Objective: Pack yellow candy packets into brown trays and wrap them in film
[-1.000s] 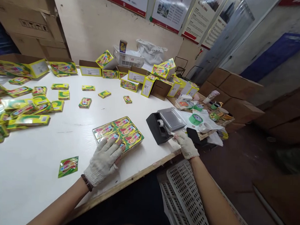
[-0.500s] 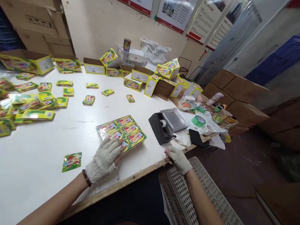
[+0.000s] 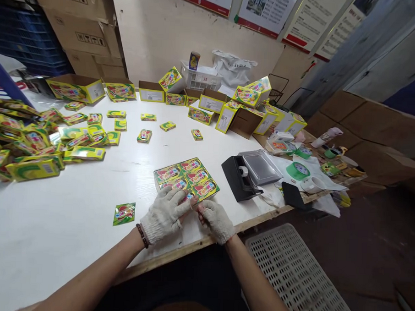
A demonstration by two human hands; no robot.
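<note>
The two hands are close together over the near edge of a flat box on the counter (image 3: 69,241). The left hand (image 3: 165,213) lies with its fingers spread on the top of the flat box (image 3: 188,174), thumb pointing toward the other hand. The right hand (image 3: 215,219) has its fingers curled in at the box's near right edge; whether it pinches anything there cannot be told. Both wear pale gloves that leave some fingertips bare.

The flat box shows several bright fruit-printed packs side by side. One loose packet (image 3: 124,213) lies to its left, near the left wrist. Just beyond its right side stands a black tape dispenser (image 3: 234,178), with a clear plastic tray (image 3: 262,167) beside it. Farther right are a green tape roll (image 3: 297,170) and a white mug (image 3: 312,184). Small yellow-green boxes (image 3: 36,141) are heaped at far left, and open cartons (image 3: 226,118) line the back.
</note>
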